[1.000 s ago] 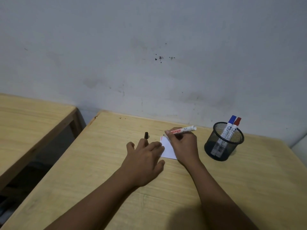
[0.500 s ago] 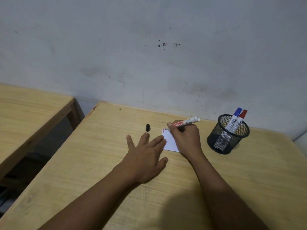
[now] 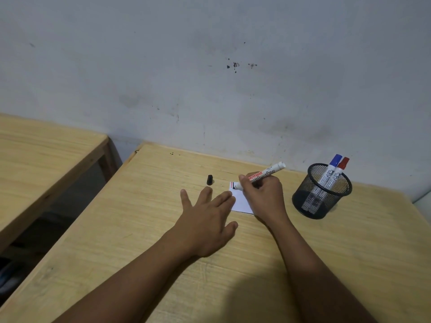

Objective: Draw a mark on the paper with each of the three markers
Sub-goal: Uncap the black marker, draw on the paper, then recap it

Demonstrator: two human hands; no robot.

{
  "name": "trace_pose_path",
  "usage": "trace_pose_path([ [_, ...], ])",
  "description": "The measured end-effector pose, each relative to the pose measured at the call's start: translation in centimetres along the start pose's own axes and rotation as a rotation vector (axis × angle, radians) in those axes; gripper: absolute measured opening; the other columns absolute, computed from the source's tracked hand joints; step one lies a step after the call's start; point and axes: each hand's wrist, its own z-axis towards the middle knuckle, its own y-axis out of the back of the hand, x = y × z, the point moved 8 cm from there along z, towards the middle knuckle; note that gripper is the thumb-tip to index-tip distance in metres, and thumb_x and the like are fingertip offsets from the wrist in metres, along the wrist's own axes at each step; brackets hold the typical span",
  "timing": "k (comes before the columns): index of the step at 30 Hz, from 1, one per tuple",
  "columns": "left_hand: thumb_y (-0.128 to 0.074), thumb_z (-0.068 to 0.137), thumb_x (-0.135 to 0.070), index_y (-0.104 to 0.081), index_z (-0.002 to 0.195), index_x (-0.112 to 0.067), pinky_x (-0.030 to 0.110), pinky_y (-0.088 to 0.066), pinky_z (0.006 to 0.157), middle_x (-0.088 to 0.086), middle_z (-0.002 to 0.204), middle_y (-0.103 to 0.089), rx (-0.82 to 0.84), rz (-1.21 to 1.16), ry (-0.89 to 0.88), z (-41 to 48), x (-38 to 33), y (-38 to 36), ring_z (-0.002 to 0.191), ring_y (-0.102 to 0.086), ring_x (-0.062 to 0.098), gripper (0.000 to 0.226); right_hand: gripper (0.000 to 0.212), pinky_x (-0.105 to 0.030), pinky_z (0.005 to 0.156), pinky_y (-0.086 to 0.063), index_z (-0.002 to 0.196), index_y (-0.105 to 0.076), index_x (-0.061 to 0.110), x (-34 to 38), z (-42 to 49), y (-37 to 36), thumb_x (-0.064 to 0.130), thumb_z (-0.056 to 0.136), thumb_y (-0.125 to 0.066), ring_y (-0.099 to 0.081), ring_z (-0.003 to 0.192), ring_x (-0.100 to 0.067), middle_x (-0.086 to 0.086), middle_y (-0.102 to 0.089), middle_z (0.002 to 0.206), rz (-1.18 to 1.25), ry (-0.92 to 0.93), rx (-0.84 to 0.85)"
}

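Right hand [image 3: 263, 194] gripping marker [image 3: 265, 174], tip touching paper's [image 3: 241, 201] far edge | left hand [image 3: 207, 220] lying flat, spread, pinning paper | risk: tip running off onto table [image 3: 140, 217] if paper is slipping.

Left hand [image 3: 206, 223] flat, fingers spread; right hand [image 3: 262, 197] curled in a writing grip.

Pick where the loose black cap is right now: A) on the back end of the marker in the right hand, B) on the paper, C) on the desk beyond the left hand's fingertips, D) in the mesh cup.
C: the black cap lies on the bare desk just past the left hand, apart from the paper and the mesh cup.
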Motion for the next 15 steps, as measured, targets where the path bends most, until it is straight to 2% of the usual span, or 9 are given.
trace_pose_path([
  [4, -0.039, 0.093, -0.058, -0.033, 0.149, -0.030, 0.072, -0.012, 0.111, -0.011, 0.160, -0.030, -0.131, -0.042, -0.017, -0.3, -0.2, 1.1, 0.145, -0.022, 0.023, 0.063, 0.021, -0.041, 0.066, -0.058, 0.076, -0.077, 0.015, 0.0, -0.4, 1.5, 0.029, 0.091, -0.073, -0.073, 0.069, -0.017, -0.001, -0.076, 0.070, 0.149, -0.006, -0.139],
  [8, -0.053, 0.087, -0.050, -0.056, 0.131, -0.031, 0.057, -0.026, 0.109, -0.007, 0.135, -0.054, -0.547, -0.144, 0.092, -0.1, 1.9, 4.9, 0.126, -0.046, 0.020, 0.048, 0.021, -0.037, 0.065, -0.055, 0.076, -0.077, 0.010, 0.4, -1.1, 2.9, 0.025, 0.091, -0.074, -0.066, 0.063, -0.013, -0.010, -0.074, 0.069, 0.270, 0.031, -0.241],
  [9, -0.053, 0.089, -0.048, -0.057, 0.130, -0.032, 0.054, -0.027, 0.107, -0.006, 0.131, -0.057, -0.593, -0.140, 0.151, 0.3, 2.8, 5.4, 0.122, -0.047, 0.021, 0.044, 0.021, -0.037, 0.065, -0.054, 0.077, -0.077, 0.009, 0.5, -1.2, 3.1, 0.025, 0.091, -0.074, -0.066, 0.064, -0.014, -0.010, -0.074, 0.069, 0.293, 0.032, -0.260],
  [10, -0.052, 0.091, -0.046, -0.056, 0.131, -0.034, 0.053, -0.026, 0.106, -0.007, 0.131, -0.057, -0.572, -0.136, 0.212, 0.9, 3.7, 5.6, 0.122, -0.047, 0.022, 0.042, 0.021, -0.037, 0.065, -0.055, 0.077, -0.077, 0.010, 0.6, -1.2, 3.3, 0.026, 0.091, -0.074, -0.066, 0.064, -0.015, -0.010, -0.074, 0.070, 0.312, 0.033, -0.272],
  [12, -0.051, 0.095, -0.043, -0.055, 0.133, -0.039, 0.053, -0.022, 0.107, -0.011, 0.133, -0.059, -0.427, -0.124, 0.303, 2.5, 5.2, 5.0, 0.123, -0.045, 0.021, 0.039, 0.022, -0.039, 0.064, -0.055, 0.077, -0.076, 0.010, 1.0, -1.3, 3.3, 0.027, 0.091, -0.074, -0.065, 0.064, -0.016, -0.011, -0.074, 0.071, 0.340, 0.041, -0.268],
  [15, -0.053, 0.097, -0.038, -0.066, 0.118, -0.039, 0.052, -0.019, 0.105, -0.015, 0.119, -0.069, -0.347, -0.129, 0.339, 3.0, 5.9, 4.9, 0.120, -0.047, 0.017, 0.025, 0.023, -0.036, 0.057, -0.052, 0.073, -0.074, 0.013, 2.2, -1.7, 3.9, 0.027, 0.091, -0.074, -0.062, 0.062, -0.015, -0.010, -0.072, 0.068, 0.362, 0.068, -0.236],
])
